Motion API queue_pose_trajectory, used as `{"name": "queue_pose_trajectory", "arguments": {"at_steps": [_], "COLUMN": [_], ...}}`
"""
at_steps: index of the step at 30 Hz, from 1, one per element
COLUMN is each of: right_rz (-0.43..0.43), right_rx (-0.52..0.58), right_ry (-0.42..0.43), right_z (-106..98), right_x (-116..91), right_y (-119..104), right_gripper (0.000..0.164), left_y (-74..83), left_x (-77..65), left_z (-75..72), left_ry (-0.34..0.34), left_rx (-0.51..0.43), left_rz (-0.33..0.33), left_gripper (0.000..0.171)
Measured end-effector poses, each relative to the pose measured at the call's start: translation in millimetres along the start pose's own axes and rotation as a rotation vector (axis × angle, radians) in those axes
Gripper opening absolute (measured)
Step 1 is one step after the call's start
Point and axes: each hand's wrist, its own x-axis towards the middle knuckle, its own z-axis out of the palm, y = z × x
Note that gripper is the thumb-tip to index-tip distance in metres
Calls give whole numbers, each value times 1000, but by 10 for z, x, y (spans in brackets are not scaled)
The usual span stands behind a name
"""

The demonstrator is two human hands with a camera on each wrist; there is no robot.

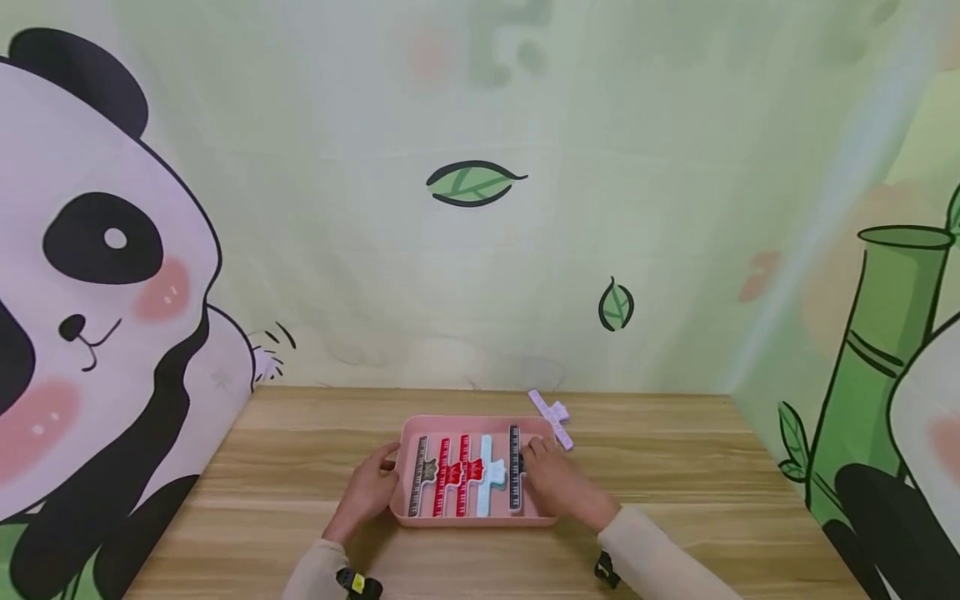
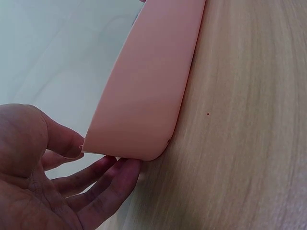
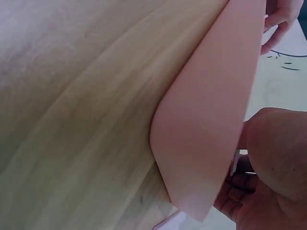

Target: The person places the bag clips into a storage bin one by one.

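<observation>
My left hand (image 1: 372, 483) holds the left side of a pink tray (image 1: 480, 522); in the left wrist view its thumb is at the rim and its fingertips press the outer wall. Over the tray's right wall reaches my right hand (image 1: 558, 479), its fingers pinching a black piano-key clip (image 1: 514, 487) inside. The palm hides part of that clip. Left of it lie a light blue clip (image 1: 485, 492), two red clips (image 1: 462, 492) and a black clip with a brownish grip (image 1: 417, 492), side by side and upright in view.
A lavender clip (image 1: 551, 417) lies on the wooden table (image 1: 660, 467) just beyond the tray's back right corner. Behind the table's far edge stands a backdrop (image 1: 360, 250) printed with pandas, leaves and bamboo.
</observation>
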Motion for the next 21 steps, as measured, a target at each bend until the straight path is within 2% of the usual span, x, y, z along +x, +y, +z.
{"name": "queue_pose_trajectory", "arguments": {"at_steps": [7, 15, 21], "right_rz": [22, 29, 54], "right_rx": [29, 48, 74], "right_ry": [-66, -72, -81], "right_z": [95, 205, 209], "right_x": [31, 63, 86], "right_y": [-9, -30, -81], "right_gripper": [50, 48, 45], "left_y": [-11, 1, -8], "left_x": [11, 0, -9], "left_z": [8, 11, 0], "left_ry": [5, 4, 25], "left_rx": [-3, -5, 10], "left_rz": [18, 18, 58], "left_gripper": [53, 53, 52]}}
